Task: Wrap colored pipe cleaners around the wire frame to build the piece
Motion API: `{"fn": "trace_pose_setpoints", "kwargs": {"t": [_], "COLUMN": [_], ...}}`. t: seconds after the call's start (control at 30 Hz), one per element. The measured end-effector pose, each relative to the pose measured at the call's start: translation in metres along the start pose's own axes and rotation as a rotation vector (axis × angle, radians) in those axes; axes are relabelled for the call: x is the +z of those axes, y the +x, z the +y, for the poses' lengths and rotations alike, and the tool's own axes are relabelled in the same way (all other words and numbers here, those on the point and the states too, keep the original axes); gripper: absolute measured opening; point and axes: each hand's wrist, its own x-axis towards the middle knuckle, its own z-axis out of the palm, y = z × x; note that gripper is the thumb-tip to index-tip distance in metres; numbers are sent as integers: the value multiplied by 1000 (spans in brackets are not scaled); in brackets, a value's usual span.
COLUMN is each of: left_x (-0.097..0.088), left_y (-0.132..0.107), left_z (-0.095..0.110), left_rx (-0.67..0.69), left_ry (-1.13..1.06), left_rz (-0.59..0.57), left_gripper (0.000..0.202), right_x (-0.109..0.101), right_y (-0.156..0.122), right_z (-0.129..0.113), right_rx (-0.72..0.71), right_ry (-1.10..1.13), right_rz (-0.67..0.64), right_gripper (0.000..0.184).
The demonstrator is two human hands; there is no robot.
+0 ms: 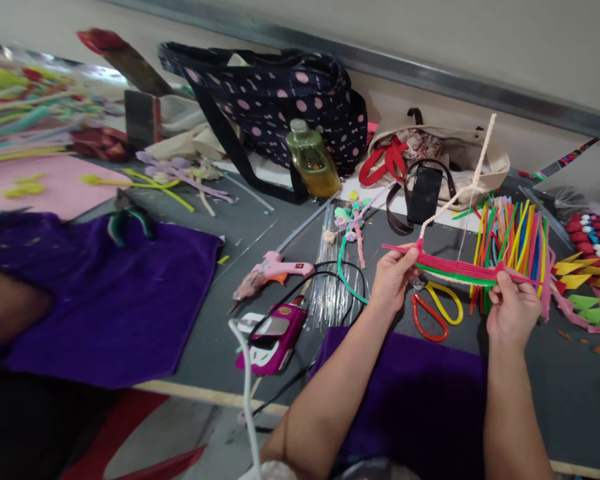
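A small woven strip of pipe cleaners (457, 267), pink with green and white along its lower edge, is stretched between my two hands above the table. My left hand (391, 283) pinches its left end, where a pink stem sticks out. At the other end, the fingers of my right hand (514, 308) are closed on the strip. A twisted white pipe cleaner (445, 212) rises from the left end toward the upper right. Scissors (437, 310) with red and yellow handles lie below the strip. Behind my right hand are loose coloured pipe cleaners (515, 233).
A pink glue gun (285, 268), a magenta-and-white device (275, 340) and cables lie left of my arms. Further back stand a green bottle (314, 160), a dotted bag (280, 107) and a phone (424, 193). Another person's arm (10, 307) is over purple cloth (120, 300).
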Motion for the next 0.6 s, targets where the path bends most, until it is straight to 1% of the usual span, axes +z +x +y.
{"fn": "trace_pose_setpoints", "kwargs": {"t": [0.07,0.17,0.3,0.4,0.6], "left_x": [1,0,0,0,-1], "left_y": [-1,-1,0,1,2], "left_z": [-1,-2,-2,-2,-4], "left_rx": [8,45,87,108,156], "left_ry": [46,91,103,98,76], "left_rz": [-6,23,53,57,48], "left_gripper": [39,36,34,34,33], "right_x": [-1,-1,1,2,1], "right_y": [1,1,-1,-1,0], "right_z": [-1,-1,1,2,3], "right_rx": [5,24,72,84,62], "right_ry": [2,-12,-35,-40,-66], "right_rz": [-5,-33,-79,-76,-65], "right_gripper": [25,26,33,36,38]}}
